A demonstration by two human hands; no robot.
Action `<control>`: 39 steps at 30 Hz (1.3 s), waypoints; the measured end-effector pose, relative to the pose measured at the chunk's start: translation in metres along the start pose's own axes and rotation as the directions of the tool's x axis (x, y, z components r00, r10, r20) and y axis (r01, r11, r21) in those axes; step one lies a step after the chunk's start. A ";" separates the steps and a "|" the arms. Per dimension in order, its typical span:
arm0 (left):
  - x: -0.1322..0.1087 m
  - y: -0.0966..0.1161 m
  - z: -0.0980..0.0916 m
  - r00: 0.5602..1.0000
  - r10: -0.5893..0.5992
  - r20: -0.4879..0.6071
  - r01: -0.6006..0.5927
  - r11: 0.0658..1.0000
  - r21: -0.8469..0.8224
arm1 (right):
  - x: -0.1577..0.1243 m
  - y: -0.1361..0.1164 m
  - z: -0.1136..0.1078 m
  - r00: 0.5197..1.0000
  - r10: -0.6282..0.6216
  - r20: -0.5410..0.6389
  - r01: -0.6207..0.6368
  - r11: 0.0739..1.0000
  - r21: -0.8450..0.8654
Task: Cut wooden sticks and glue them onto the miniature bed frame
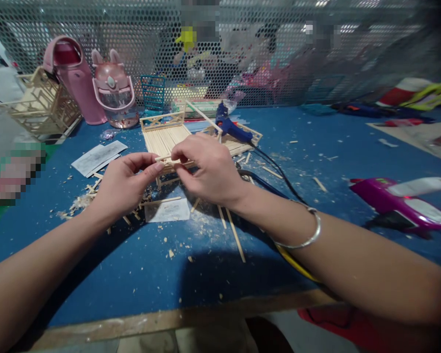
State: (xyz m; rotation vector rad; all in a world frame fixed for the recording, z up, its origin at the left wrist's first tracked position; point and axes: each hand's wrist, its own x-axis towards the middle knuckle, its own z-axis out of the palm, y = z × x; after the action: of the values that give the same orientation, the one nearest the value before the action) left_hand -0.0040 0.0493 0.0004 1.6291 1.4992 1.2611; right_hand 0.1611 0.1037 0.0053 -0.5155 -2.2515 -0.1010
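Observation:
My left hand (127,182) and my right hand (209,169) meet above the blue table (139,279), both pinching a thin wooden stick (164,158) between fingertips. My right wrist wears a silver bangle (308,230). Just behind the hands lies a flat panel of wooden sticks (167,136) with a railed frame along its far edge. A blue glue gun (232,128) rests to the right of that panel, its black cord running toward me under my right arm. Loose sticks and wood shavings lie scattered under both hands.
A pink bottle (73,78) and a pink rabbit-eared bottle (114,90) stand at the back left beside a stick-built crate (44,105). Paper slips (98,157) lie left. A purple tool (400,201) sits at the right. Perforated mesh screen (139,34) closes the back.

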 end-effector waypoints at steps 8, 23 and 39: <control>-0.002 -0.005 0.004 0.996 0.074 -0.054 -0.071 0.996 0.048 | -0.003 0.004 0.002 0.998 -0.043 -0.037 0.044 0.999 0.015; -0.002 -0.003 0.001 1.000 0.014 -0.008 -0.014 0.995 -0.097 | -0.002 -0.001 0.010 1.000 0.015 -0.017 -0.016 0.999 -0.047; -0.003 -0.008 0.009 0.996 0.028 -0.090 -0.030 0.999 -0.025 | -0.002 -0.007 0.009 0.996 0.082 -0.020 -0.082 0.997 -0.015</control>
State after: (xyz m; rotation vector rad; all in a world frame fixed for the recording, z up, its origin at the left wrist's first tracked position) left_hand 0.0011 0.0497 -0.0111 1.6014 1.5110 1.3809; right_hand 0.1532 0.0992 -0.0014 -0.6119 -2.2090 -0.0816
